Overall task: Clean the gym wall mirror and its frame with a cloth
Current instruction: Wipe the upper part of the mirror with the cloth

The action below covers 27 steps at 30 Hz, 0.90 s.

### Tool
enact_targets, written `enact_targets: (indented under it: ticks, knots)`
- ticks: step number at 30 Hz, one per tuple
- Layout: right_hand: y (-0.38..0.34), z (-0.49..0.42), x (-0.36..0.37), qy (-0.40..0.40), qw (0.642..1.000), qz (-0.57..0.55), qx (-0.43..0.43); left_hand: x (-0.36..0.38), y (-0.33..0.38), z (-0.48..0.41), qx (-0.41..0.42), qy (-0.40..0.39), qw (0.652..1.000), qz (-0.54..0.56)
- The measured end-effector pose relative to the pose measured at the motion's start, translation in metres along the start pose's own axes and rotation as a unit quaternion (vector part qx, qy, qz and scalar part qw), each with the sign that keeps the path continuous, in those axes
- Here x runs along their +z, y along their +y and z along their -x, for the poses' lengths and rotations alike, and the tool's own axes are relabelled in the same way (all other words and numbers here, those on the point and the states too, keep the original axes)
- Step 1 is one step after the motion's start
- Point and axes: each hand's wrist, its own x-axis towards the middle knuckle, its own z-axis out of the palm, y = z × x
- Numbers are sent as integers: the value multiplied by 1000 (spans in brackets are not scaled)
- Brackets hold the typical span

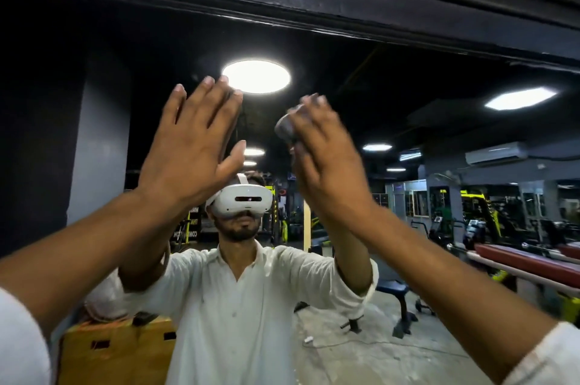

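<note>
The gym is dim, lit mostly by a round ceiling lamp (255, 77) reflected in the mirror (408, 139), blown out to white glare. The right hand (323, 158) is smeared with motion blur, while the left hand (191, 146) stays sharper. The dark frame (314, 4) bows with wide-angle distortion.

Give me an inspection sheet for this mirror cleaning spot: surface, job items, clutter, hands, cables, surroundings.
Surface: mirror glass, reflecting the gym; smears cannot be judged.
Job's things: dark cloth bunched under the right hand; black frame runs along the top.
Clutter: nothing seen on the glass.
Grippers: left hand open, fingers spread, raised at the glass; right hand on the cloth, blurred.
Cables: thin cord on the reflected floor.
Surroundings: reflected ceiling lights, bench, yellow box, air conditioner.
</note>
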Motion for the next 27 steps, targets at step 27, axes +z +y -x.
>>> enact_targets:
  ticks: [27]
  knots:
    - [34, -83, -9, 135, 978, 52, 148, 0, -39, 7, 106, -7, 992, -66]
